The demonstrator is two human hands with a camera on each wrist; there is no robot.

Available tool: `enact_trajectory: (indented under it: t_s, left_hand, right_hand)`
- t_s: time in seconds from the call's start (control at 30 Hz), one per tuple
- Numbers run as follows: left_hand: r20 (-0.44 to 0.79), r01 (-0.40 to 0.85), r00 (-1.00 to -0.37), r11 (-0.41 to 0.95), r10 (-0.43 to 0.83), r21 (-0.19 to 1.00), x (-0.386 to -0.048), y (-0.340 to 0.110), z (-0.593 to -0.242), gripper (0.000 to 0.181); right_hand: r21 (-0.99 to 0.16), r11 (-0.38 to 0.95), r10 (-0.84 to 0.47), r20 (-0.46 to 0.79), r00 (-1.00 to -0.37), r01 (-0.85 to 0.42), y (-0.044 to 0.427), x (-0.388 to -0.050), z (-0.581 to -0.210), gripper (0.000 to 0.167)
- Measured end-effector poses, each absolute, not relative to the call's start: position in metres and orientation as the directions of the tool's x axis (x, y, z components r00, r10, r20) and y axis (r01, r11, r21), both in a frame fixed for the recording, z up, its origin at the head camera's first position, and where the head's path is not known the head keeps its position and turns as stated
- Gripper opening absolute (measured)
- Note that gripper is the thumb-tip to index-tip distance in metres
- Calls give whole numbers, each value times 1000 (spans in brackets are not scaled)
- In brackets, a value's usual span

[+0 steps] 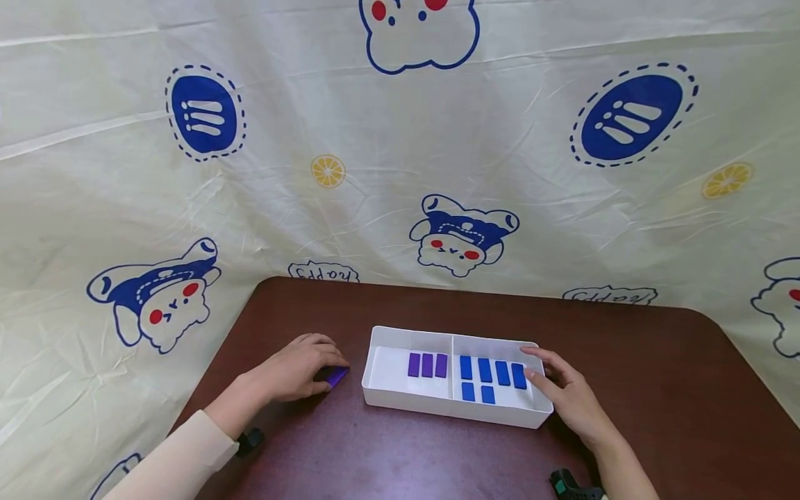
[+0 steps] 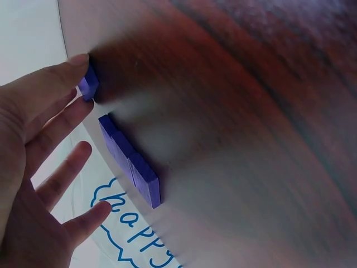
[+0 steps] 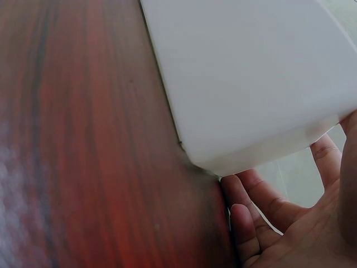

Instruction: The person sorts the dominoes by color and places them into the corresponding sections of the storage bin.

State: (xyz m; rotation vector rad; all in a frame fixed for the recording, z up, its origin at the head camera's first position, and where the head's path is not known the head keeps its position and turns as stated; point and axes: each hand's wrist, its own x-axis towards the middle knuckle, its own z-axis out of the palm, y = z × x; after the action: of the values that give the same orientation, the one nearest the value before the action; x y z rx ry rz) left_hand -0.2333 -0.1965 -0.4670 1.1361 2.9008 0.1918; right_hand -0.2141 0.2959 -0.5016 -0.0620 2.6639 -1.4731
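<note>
My left hand (image 1: 301, 369) pinches a small purple block (image 2: 89, 84) between thumb and a finger, at the table left of the white divided tray (image 1: 437, 411). In the left wrist view a short row of purple blocks (image 2: 129, 159) lies on the table beyond the fingers; the head view hides it behind the hand. Three purple blocks (image 1: 428, 365) stand in the tray's left compartment, and several blue blocks (image 1: 485, 370) in the right one. My right hand (image 1: 571, 399) grips the tray's right end, with the thumb over the rim and other fingers outside the wall.
The dark brown wooden table (image 1: 312, 451) has rounded far corners. Behind it hangs a pale printed sheet (image 1: 375, 125) with cartoon figures. A dark wrist device (image 1: 251, 442) sits at my left wrist, and another (image 1: 571, 486) at the right.
</note>
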Motion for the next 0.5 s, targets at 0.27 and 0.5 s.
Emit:
enact_trajectory:
  t_s: [0.27,0.5]
  left_hand:
    - [59,673,-739,730,672,120,-237,-191,-463,42]
    - [92,657,-753,743,651,126,-238,-189,-453,41]
  right_hand:
    - [-838,546,-75,-49,-996,0,296,-216,-499,51]
    - [-839,543,-66,-55,-996,10,296,-215,-500,51]
